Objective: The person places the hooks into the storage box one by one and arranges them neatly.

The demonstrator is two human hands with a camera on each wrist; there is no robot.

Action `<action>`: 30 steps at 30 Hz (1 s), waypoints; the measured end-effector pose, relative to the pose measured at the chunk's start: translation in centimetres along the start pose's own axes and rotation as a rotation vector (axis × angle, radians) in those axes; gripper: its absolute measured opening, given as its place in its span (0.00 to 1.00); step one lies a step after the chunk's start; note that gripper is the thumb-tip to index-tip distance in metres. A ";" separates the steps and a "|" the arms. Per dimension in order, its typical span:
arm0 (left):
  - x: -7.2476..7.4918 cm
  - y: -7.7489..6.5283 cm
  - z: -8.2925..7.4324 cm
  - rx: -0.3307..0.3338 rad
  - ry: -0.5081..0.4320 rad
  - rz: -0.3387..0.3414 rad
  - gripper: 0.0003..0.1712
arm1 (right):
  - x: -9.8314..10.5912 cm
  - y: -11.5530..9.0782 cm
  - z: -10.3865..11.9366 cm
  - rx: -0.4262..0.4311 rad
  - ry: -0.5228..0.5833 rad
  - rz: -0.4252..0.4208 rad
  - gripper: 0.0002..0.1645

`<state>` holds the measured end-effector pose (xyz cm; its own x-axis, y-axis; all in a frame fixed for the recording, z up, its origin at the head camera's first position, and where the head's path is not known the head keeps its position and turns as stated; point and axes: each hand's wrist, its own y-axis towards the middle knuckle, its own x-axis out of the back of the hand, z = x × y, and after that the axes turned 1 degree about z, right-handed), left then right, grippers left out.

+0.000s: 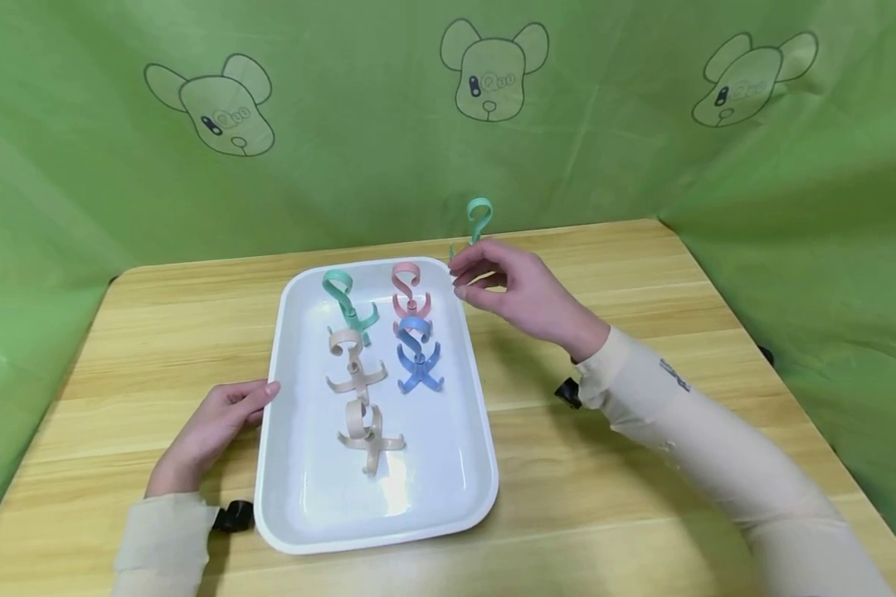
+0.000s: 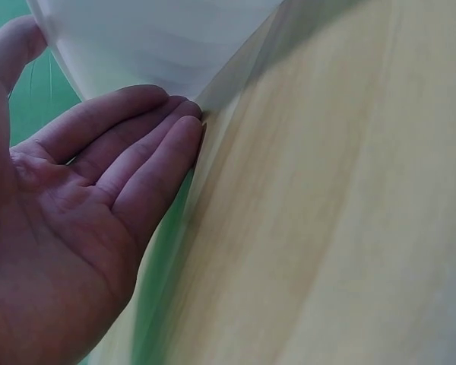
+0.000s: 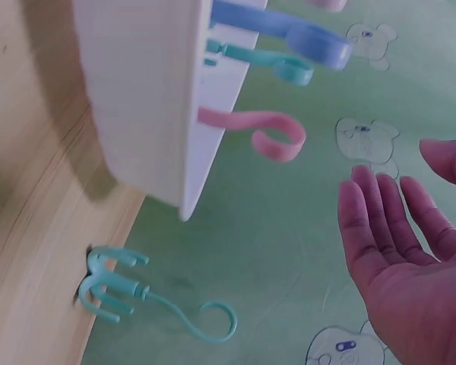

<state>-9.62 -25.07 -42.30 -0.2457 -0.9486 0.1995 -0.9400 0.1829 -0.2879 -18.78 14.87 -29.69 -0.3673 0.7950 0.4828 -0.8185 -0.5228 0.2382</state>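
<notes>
My left hand (image 1: 220,427) holds the left side of a white tray (image 1: 270,464), thumb on the rim and fingers against the outer wall. My right hand (image 1: 526,290) hovers near the tray's far right corner, fingers loosely bent with nothing between them. Inside the tray stand four-prong hanging hooks with curled tops: a green hook (image 1: 353,319), a pink hook (image 1: 412,307), a blue hook (image 1: 420,365) and two beige ones, a middle beige hook (image 1: 357,377) and a near beige hook (image 1: 373,439). Beyond the tray another green hook (image 3: 118,281) stands on the table, partly hidden by my right hand in the head view.
The tray rests on a wooden table (image 1: 605,506). Green cloth (image 1: 373,182) with printed bear heads hangs behind the table's back edge and along the sides. A black wrist strap piece (image 1: 235,516) shows below the left cuff, and another (image 1: 569,393) at the right cuff.
</notes>
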 end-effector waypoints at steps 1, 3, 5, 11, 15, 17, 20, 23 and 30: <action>0.0 0.0 0.0 -0.003 0.001 0.003 0.33 | 0.1 0.0 -0.2 -0.012 -0.004 -0.012 0.14; 0.0 0.0 0.0 -0.005 -0.003 0.010 0.32 | 0.3 0.0 -0.5 -0.026 -0.015 -0.032 0.14; 0.0 0.1 0.0 -0.005 -0.009 0.015 0.32 | 0.4 0.0 -0.7 -0.027 -0.024 -0.045 0.14; 0.1 0.1 0.1 -0.003 -0.020 0.014 0.33 | 1.0 0.2 -1.5 -0.044 -0.045 -0.071 0.14; 0.1 0.1 0.2 -0.005 -0.020 0.013 0.33 | 1.7 0.7 -2.5 -0.060 -0.076 -0.097 0.15; 0.1 0.0 0.1 -0.008 -0.017 0.018 0.33 | 2.0 1.1 -3.0 -0.069 -0.098 -0.106 0.15; 0.2 0.0 0.1 0.001 -0.010 0.025 0.33 | 2.4 1.6 -3.7 -0.087 -0.123 -0.109 0.15; 0.2 0.1 0.0 0.014 -0.003 0.035 0.34 | 2.8 2.1 -4.2 -0.100 -0.124 -0.119 0.15; 0.2 0.1 -0.1 0.005 0.008 0.042 0.34 | 3.8 3.2 -5.5 -0.132 -0.126 -0.158 0.16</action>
<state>-9.81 -25.26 -42.21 -0.2867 -0.9382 0.1941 -0.9276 0.2211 -0.3013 -25.21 17.91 -31.70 -0.1787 0.8149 0.5513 -0.9151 -0.3436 0.2112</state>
